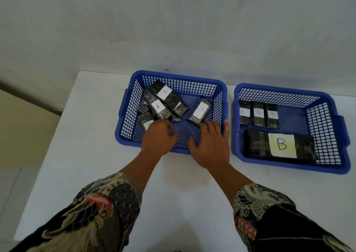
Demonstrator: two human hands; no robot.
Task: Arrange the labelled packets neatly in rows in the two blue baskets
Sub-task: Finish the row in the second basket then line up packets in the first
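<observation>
Two blue mesh baskets stand side by side on a white table. The left basket (174, 79) holds a loose heap of dark packets (163, 105) with white labels A and B, and a single A packet (200, 110) lying apart on the right. In the right basket (327, 97), three small B packets (259, 115) form a row at the back, with a large B packet (279, 145) in front. My left hand (159, 136) is over the left basket's floor, fingers curled by the heap, holding nothing. My right hand (211, 142) is spread flat just below the single A packet.
The white table (86, 145) reaches to a pale wall behind the baskets. Its left edge drops off to a beige floor. Patterned sleeves cover both forearms near the bottom of the view.
</observation>
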